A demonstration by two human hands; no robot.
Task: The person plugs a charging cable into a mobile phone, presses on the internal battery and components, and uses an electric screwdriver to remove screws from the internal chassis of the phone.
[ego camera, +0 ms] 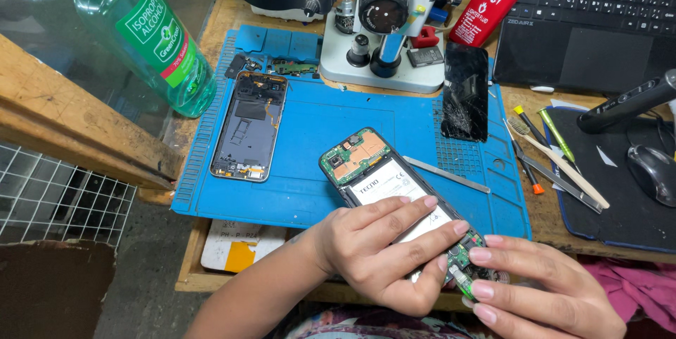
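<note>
Head view: left hand (377, 244) lies curled over an opened phone (384, 184), fingers spread flat across its pale battery and pressing it to the ribbed blue mat (310, 149). Right hand (539, 286) pinches the phone's lower green board, fingertips (480, 255) closed on it. A thin steel pry bar (446, 174) lies beside; a cracked glossy screen (465, 92) rests farther back.

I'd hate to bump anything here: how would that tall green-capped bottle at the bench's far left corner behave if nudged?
The clear bottle looks tall and narrow, so it would probably tip rather than slide. It seems largely full of liquid, likely heavy for its size. Its smooth rounded plastic may be slippery and could roll toward the blue mat.
</note>
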